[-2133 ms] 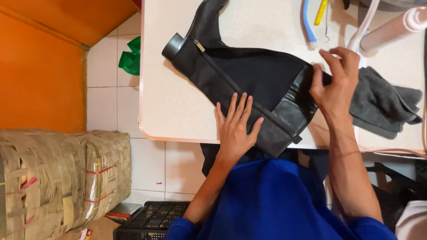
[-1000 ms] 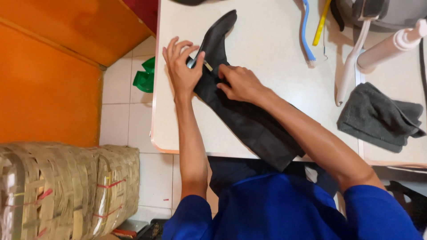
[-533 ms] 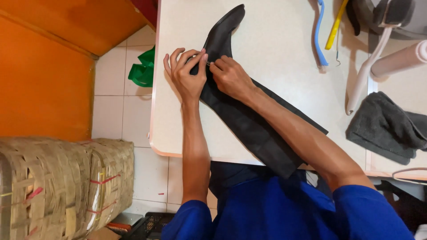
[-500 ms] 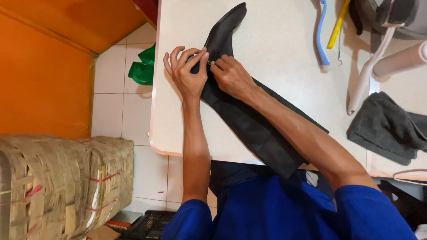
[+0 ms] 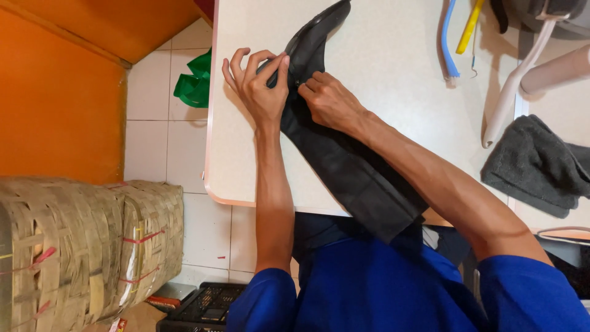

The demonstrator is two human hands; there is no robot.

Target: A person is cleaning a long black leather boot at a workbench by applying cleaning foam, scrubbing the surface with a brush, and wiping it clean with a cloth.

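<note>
A tall black boot (image 5: 344,166) lies flat on the pale table (image 5: 393,92), its foot pointing to the far edge and its open shaft hanging over the near edge by my body. My left hand (image 5: 261,89) presses on the boot's ankle and heel, thumb and forefinger pinching the leather. My right hand (image 5: 332,101) sits just beside it on the ankle, fingers closed on something small at the side zip that I cannot make out.
A dark grey cloth (image 5: 538,166) lies at the right. Blue (image 5: 447,43) and yellow (image 5: 470,27) thin tools and a white curved tool (image 5: 513,86) lie at the far right. A green bag (image 5: 195,83) lies on the tiled floor; woven baskets (image 5: 86,246) stand at left.
Both hands went from the boot's shaft to its ankle. In the last half second they stay there, fingers shifting only slightly, and the view has closed in a little.
</note>
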